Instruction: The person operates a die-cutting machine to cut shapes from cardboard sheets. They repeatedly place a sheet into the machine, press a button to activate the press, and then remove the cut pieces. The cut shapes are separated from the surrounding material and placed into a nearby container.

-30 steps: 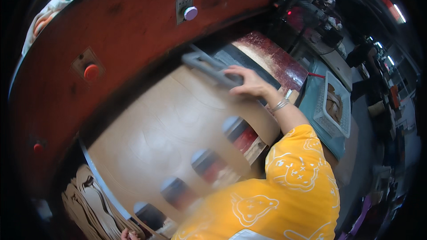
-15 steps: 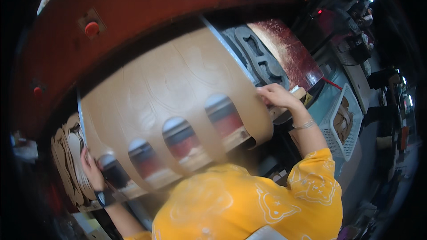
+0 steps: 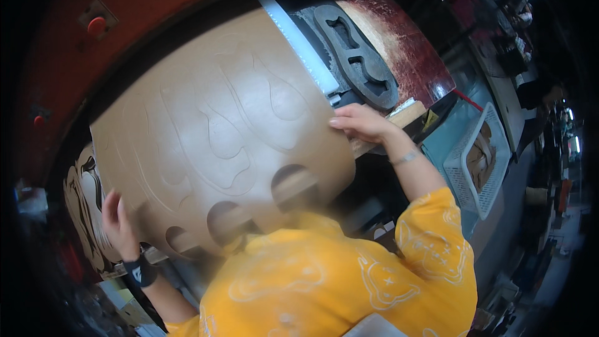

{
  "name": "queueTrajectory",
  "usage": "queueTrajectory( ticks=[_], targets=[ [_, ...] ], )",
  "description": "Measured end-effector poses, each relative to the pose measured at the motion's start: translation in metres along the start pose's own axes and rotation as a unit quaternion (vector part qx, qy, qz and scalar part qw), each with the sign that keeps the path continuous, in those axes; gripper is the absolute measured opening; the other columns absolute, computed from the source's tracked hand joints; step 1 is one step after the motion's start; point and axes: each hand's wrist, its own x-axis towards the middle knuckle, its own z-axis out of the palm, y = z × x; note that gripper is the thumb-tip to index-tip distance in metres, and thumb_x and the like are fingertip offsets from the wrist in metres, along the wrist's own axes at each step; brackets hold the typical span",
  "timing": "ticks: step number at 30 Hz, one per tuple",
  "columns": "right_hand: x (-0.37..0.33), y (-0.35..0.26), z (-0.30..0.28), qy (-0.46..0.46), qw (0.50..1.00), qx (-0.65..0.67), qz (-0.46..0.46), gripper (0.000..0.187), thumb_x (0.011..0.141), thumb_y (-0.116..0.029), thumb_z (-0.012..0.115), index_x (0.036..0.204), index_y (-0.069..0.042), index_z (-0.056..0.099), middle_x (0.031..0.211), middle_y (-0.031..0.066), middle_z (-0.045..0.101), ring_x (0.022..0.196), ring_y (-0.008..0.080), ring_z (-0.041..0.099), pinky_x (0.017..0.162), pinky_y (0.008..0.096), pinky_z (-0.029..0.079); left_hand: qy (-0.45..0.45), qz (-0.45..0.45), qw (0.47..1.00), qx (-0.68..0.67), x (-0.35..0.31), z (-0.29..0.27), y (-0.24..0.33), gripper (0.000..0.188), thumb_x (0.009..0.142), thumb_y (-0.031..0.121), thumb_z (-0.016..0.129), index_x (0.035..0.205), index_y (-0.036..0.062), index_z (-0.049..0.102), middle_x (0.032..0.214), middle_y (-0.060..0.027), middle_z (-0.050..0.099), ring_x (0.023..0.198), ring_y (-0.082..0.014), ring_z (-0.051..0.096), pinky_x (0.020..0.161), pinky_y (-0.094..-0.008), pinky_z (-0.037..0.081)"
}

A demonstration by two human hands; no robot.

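Observation:
A broad tan sheet (image 3: 193, 106), smooth and bendable like leather or foam board, stretches across the middle. Curved sole-like outlines mark its face, and a row of rounded cut-outs runs along its near side, close to my yellow shirt. My right hand (image 3: 363, 123) pinches the sheet's right edge, thumb on top. At the left edge my left hand (image 3: 122, 228) has its fingers and thumb around the border; part of the grip is hidden. Beyond my right hand lies a dark sole-shaped cutting die (image 3: 357, 56), next to a pale metal strip (image 3: 298, 40).
A red machine body (image 3: 150, 0) with a red button (image 3: 97, 25) spans the far side. Stacked cut pieces (image 3: 84, 206) stand at the left. A worn red board (image 3: 405, 43) lies beyond the die, and a white basket (image 3: 494, 168) holding tan pieces stands at right.
The sheet has come nearer to my body, its cut-out side now bending down by my shirt. More pressed outlines show. My right hand has shifted left with the edge.

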Motion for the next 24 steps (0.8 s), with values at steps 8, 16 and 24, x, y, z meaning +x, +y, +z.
queueTrajectory(
  ticks=[8,16,24],
  targets=[
    [0.028,0.006,0.020,-0.153,0.927,0.335,-0.069,0.045,0.090,-0.021,0.058,0.127,0.002,0.047,0.119,0.0141,0.058,0.107,0.0228,0.059,0.092,0.0376,0.048,-0.396,0.379,0.836,0.002,0.005,0.222,0.180,0.078,0.071,0.026,0.075,0.135,0.0023,0.038,0.137,-0.0218,0.040,0.128,-0.0389,0.037,0.107,-0.0457,0.030],
    [0.002,0.007,0.017,0.057,0.992,-0.044,-0.105,0.032,0.094,-0.027,0.053,0.100,0.003,0.063,0.085,0.0043,0.065,0.077,0.0115,0.059,0.070,0.0252,0.048,-0.368,0.178,0.910,-0.064,0.052,0.246,0.175,0.023,0.087,0.010,0.052,0.108,0.0064,0.062,0.095,-0.0166,0.065,0.087,-0.0319,0.063,0.077,-0.0356,0.051],
    [-0.007,-0.010,0.028,0.161,0.951,-0.254,-0.072,0.033,0.090,-0.029,0.055,0.091,0.003,0.063,0.076,0.0208,0.063,0.073,0.0224,0.065,0.068,0.0358,0.048,0.009,0.046,0.884,-0.465,0.264,0.091,0.217,0.031,0.097,0.017,0.045,0.118,-0.0040,0.055,0.121,-0.0139,0.059,0.113,-0.0220,0.056,0.098,-0.0362,0.043]
  ],
)
